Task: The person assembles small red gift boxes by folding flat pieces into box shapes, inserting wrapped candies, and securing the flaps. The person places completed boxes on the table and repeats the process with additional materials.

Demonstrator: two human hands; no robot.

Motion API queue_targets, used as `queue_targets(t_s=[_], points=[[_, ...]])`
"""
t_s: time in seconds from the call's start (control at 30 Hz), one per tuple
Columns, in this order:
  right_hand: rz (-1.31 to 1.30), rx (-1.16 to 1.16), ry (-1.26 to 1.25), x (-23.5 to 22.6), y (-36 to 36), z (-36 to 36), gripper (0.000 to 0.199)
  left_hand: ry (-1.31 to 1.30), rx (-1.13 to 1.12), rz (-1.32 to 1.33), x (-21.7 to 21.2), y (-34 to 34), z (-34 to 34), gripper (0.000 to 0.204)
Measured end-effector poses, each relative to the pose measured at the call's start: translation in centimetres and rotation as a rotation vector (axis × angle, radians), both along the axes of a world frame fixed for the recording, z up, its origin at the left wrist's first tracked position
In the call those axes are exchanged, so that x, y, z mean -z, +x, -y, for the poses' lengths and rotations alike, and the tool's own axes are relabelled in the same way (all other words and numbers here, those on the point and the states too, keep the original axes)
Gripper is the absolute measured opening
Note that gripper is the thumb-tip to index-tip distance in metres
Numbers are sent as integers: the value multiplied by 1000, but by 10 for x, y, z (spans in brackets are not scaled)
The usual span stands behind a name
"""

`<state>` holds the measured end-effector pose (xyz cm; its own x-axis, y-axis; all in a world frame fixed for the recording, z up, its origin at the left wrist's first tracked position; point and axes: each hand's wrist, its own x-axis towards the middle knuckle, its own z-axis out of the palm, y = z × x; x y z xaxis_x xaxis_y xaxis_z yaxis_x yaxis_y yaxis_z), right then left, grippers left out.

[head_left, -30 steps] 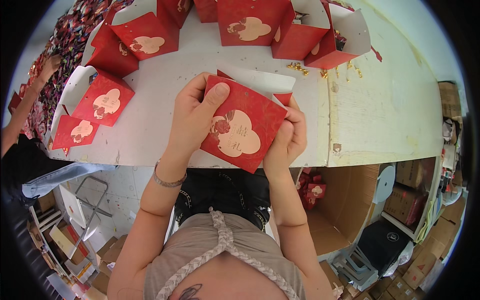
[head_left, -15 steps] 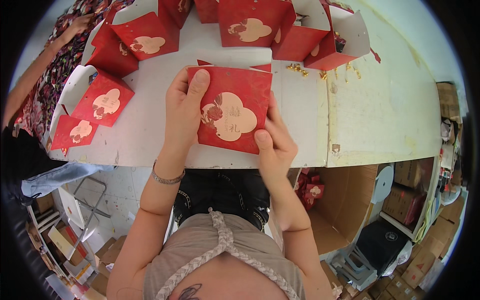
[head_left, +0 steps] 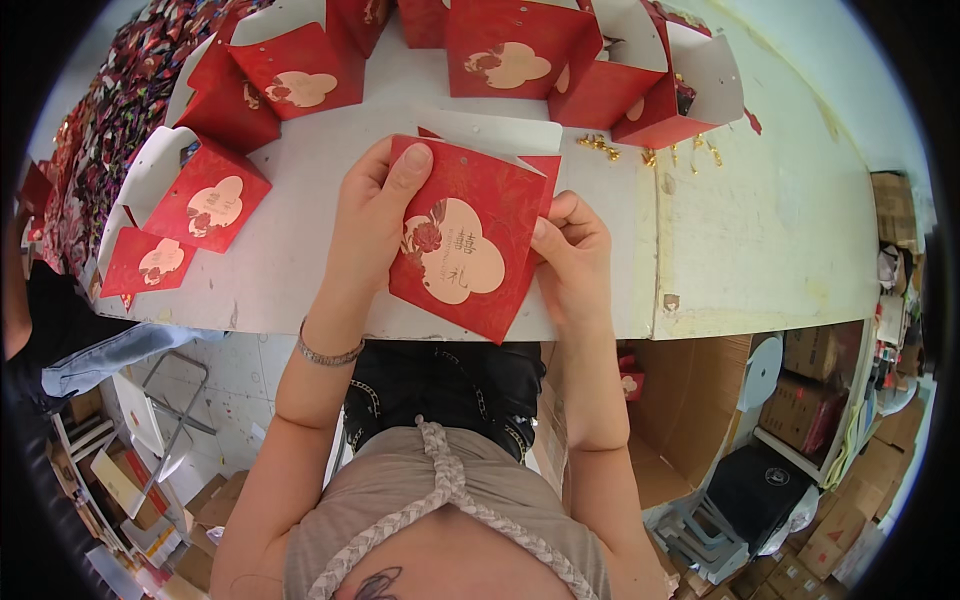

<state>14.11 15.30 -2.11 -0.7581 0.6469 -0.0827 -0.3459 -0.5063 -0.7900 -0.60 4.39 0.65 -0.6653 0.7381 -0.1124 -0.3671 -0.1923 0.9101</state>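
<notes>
Tilted since the earlier frame, the red carton (head_left: 472,240) slants above the near edge of the desk (head_left: 770,250). The left hand (head_left: 375,215) has its grip on the upper left; the right hand (head_left: 575,250) pinches the right edge. Open boxes (head_left: 516,50) already stand beyond; this one (rather flat-looking) seems not yet opened out.

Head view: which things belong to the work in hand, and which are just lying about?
Likely part of the work:
Red box, with the left hand holding it and the right hand at its right edge
Matching open boxes on the table
Small gold pieces, possibly

Likely just lying about:
Folding chair, left
Pale blue disc, right
Cartons, lower right
</notes>
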Motion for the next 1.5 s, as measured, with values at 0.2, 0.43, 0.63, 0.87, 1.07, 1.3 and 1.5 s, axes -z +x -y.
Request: queue_targets(t_s=[0.2, 0.43, 0.63, 0.87, 1.07, 1.3, 1.5], points=[[177, 210, 335, -10, -2, -1, 10, -43, 91, 62, -1, -1, 1, 28], [74, 462, 486, -8, -15, 13, 13, -57, 46, -88, -3, 4, -1, 27], [-38, 285, 733, -12, -11, 14, 24, -82, -39, -317, -3, 4, 0, 23], [63, 448, 667, -13, -6, 7, 10, 130, -78, -272, 4, 14, -2, 18], [64, 440, 573, -12, -20, 7, 25, -44, -166, -472, 5, 21, -1, 17], [121, 255, 431, -19, -18, 3, 26, 50, -188, -255, -3, 22, -10, 20], [130, 257, 413, -13, -18, 5, 24, 4, -77, -240, 6, 16, -12, 23]])
